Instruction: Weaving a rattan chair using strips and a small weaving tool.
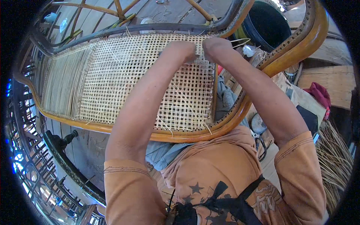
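In the head view, the left hand (183,50) and the right hand (216,48) are close side by side, with a narrow gap between them, over the upper right part of a woven cane panel (116,75). Both are curled with fingers turned down and largely hidden, so I cannot tell whether either is clamped on a strand. The panel spans a curved wooden frame (187,138), whose near rail crosses just in front of the person's shirt (217,165). The far rail runs just beyond the hands, and the frame's right end sweeps up in a thick curve outside the right forearm. Open room lies over the weave to the left of the left forearm; to the right it is tighter — a dark bucket (267,26) stands past the right hand.

The weave is pale, flat cane in a small square mesh, loose ends poking out along its near edge. Further left, a section of close parallel strips (65,82) fills the frame. The wood is rounded and glossy, golden brown along the near rail and darker on the far one — small holes dot the right curve. A bundle of thin stalks (335,161) and a crumpled red cloth (320,96) lie at the right.
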`<state>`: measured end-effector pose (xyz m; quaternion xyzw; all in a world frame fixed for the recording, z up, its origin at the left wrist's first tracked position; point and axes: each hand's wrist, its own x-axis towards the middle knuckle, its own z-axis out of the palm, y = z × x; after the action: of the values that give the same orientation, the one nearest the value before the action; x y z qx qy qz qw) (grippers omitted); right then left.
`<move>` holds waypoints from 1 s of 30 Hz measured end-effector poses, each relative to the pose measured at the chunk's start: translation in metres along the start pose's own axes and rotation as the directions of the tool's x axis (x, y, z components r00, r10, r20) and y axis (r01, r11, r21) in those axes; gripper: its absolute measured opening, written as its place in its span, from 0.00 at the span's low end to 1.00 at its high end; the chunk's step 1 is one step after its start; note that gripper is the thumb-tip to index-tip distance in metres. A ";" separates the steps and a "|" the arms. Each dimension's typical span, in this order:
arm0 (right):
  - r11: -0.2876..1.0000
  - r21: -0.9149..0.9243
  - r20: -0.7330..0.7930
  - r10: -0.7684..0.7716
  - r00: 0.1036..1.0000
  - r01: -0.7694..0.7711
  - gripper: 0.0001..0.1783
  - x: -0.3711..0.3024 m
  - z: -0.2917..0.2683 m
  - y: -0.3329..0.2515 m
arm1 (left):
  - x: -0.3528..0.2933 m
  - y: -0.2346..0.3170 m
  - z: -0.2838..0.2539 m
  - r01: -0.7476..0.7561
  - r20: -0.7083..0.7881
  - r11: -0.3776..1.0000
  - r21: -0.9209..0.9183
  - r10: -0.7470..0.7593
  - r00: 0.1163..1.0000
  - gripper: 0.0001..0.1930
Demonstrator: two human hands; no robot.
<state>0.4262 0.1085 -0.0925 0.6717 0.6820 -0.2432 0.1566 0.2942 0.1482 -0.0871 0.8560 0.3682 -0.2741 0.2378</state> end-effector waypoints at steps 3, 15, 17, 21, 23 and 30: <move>1.000 -0.010 0.060 -0.003 0.998 0.003 0.14 -0.004 -0.003 -0.007 | -0.001 -0.003 0.007 -0.022 -0.054 0.999 0.045 0.024 0.998 0.12; 0.666 0.611 -0.150 -0.434 0.888 0.428 0.17 -0.003 -0.004 -0.022 | -0.068 -0.041 -0.025 0.268 -0.023 0.963 0.023 -0.268 0.963 0.19; 0.765 0.506 -0.182 -0.358 0.916 0.400 0.14 0.001 -0.001 -0.018 | -0.066 -0.037 -0.022 0.209 -0.109 0.976 -0.063 -0.214 0.971 0.20; 0.947 0.214 -0.085 -0.228 0.970 0.241 0.12 0.002 0.006 -0.006 | -0.038 -0.003 -0.010 0.207 -0.088 0.978 -0.007 -0.206 0.975 0.15; 0.979 0.136 -0.075 -0.141 0.987 0.150 0.12 0.001 0.008 -0.003 | -0.028 0.004 -0.010 0.197 -0.015 0.978 0.071 -0.196 0.980 0.14; 0.980 0.086 -0.063 -0.175 0.983 0.180 0.13 0.002 0.003 -0.005 | -0.009 0.013 -0.020 0.175 0.082 0.984 0.029 -0.177 0.981 0.15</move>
<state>0.4208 0.1087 -0.0962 0.6209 0.7315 -0.2689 0.0846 0.3050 0.1480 -0.0637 0.8102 0.4293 -0.3339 0.2186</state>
